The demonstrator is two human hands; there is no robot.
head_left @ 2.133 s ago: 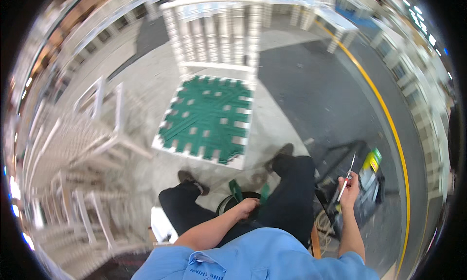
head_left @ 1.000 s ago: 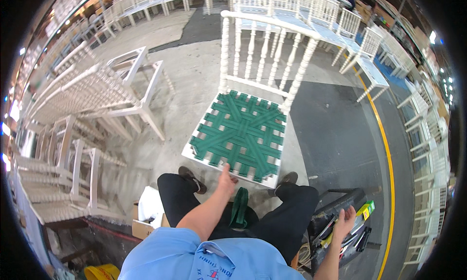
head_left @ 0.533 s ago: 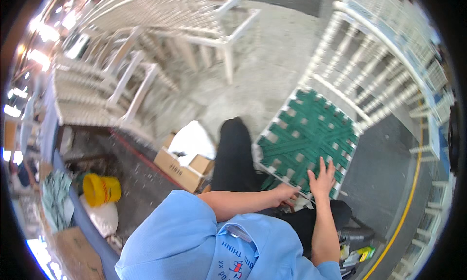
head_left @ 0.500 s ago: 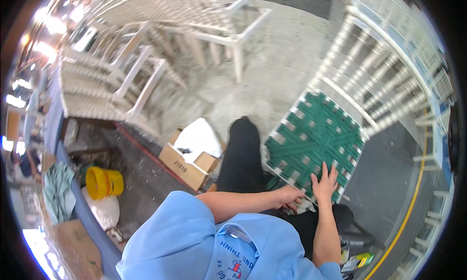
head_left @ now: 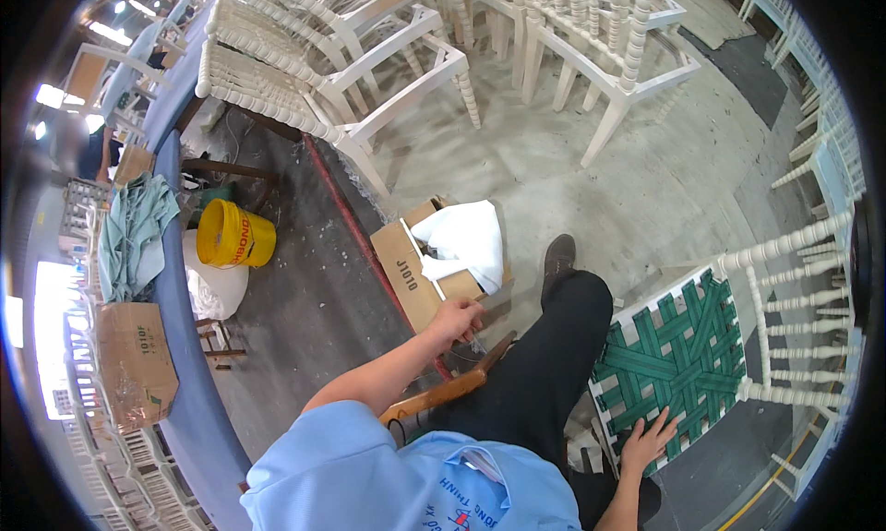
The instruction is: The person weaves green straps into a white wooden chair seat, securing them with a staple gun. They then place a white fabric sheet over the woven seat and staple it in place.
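Note:
My right hand (head_left: 649,443) lies with fingers spread on the near edge of a chair seat of woven green webbing (head_left: 678,369). The webbing crosses in a lattice over a white frame, and the chair's white turned-spindle back (head_left: 798,323) points to the right. My left hand (head_left: 457,321) is held out over the near edge of an open cardboard box (head_left: 403,265), its fingers curled together. Whatever may be between those fingers is too small or hidden to tell. A white bag or cloth (head_left: 466,240) bulges out of the box.
White chair frames (head_left: 406,70) stand at the far side. To the left are a yellow bucket (head_left: 237,236), a blue-covered bench edge (head_left: 198,393), a green-grey cloth (head_left: 134,226) and a brown carton (head_left: 136,365). A curved wooden piece (head_left: 443,393) is beside my leg. More white chairs line the right.
My left hand has left the seat's near edge and moved left to the cardboard box. My right hand stays on the webbing. The view has turned left.

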